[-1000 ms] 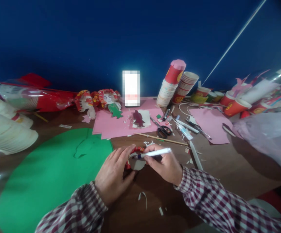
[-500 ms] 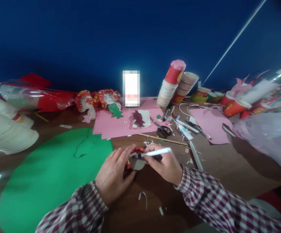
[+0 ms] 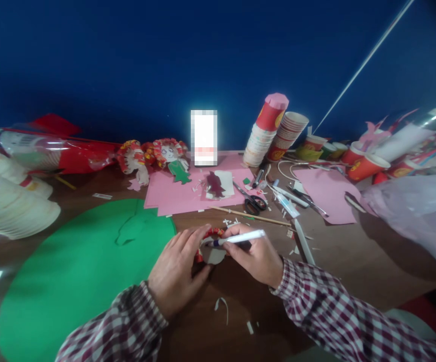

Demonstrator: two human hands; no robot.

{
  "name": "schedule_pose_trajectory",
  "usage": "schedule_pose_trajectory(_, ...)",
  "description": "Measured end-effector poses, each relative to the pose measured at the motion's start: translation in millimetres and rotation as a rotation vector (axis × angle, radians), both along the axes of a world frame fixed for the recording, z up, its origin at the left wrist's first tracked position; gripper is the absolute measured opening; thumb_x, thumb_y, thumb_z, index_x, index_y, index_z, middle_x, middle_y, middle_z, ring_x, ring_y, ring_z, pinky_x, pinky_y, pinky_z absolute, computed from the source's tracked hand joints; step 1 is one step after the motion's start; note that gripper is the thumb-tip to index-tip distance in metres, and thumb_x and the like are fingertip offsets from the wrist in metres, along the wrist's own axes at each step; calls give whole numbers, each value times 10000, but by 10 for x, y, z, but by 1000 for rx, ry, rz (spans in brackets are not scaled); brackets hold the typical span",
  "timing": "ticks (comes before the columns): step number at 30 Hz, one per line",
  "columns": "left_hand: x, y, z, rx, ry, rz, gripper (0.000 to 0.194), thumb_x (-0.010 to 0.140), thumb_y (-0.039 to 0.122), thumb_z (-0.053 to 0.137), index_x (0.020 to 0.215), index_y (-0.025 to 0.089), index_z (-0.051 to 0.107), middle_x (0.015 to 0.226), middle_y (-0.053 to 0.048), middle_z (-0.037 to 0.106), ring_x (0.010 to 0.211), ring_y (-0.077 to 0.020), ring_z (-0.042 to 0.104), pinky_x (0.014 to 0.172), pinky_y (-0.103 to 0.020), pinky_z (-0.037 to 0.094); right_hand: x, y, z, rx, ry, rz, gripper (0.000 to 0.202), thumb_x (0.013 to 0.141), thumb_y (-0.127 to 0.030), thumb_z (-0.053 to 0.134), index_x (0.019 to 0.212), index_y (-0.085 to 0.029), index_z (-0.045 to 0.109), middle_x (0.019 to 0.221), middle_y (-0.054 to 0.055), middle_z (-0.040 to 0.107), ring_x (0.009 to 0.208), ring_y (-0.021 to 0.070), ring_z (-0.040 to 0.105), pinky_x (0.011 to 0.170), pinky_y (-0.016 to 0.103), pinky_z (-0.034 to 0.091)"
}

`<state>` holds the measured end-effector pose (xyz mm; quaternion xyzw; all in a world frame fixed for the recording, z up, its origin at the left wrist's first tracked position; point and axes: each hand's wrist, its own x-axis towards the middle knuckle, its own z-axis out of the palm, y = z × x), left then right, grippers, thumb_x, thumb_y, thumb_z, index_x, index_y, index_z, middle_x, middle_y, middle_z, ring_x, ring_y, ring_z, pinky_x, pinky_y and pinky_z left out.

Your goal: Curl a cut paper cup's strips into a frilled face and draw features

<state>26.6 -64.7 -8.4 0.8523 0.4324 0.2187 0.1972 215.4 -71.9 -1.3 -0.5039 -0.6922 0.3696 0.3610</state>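
Between my two hands lies a round white paper piece (image 3: pixel 213 256) with a red and yellow frilled edge, partly covered by my fingers. My left hand (image 3: pixel 180 261) curves around its left side, thumb and fingers holding it against the table. In my right hand (image 3: pixel 254 256) is a white marker pen (image 3: pixel 244 236), pinched between thumb and fingers. Its dark tip points left, over the upper part of the white piece; I cannot make out whether it touches.
A large green sheet (image 3: pixel 78 271) lies to the left. Ahead are pink paper (image 3: pixel 176 203), black-handled scissors (image 3: pixel 254 203), a thin wooden stick (image 3: pixel 248 214) and paper scraps. Stacked paper cups (image 3: pixel 259 143) stand behind, near a bright phone (image 3: pixel 204 138). A plastic bag (image 3: pixel 417 211) is at right.
The marker's tip has shifted very slightly over the white piece. Both hands stay in nearly the same place.
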Motion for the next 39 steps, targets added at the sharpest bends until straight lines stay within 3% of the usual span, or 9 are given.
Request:
schedule_pose_trajectory(23, -5, 9, -25, 3, -1, -8, 640, 687, 186, 531, 1272, 202, 273, 1177, -85, 465, 1046, -241, 427, 885, -412, 363, 12, -4, -20, -20, -1, 20, 111, 805, -257, 508, 882, -183, 537, 767, 12, 590, 676, 120, 542, 610, 224, 422)
schedule_pose_trajectory(39, -1, -2, -18, 14, -1, 1, 633, 687, 187, 529, 1267, 206, 276, 1177, -82, 468, 1053, -242, 428, 882, -409, 371, 4, -7, -33, -25, -13, -6, 109, 815, -280, 495, 871, -191, 526, 689, -11, 565, 590, 105, 520, 541, 213, 405)
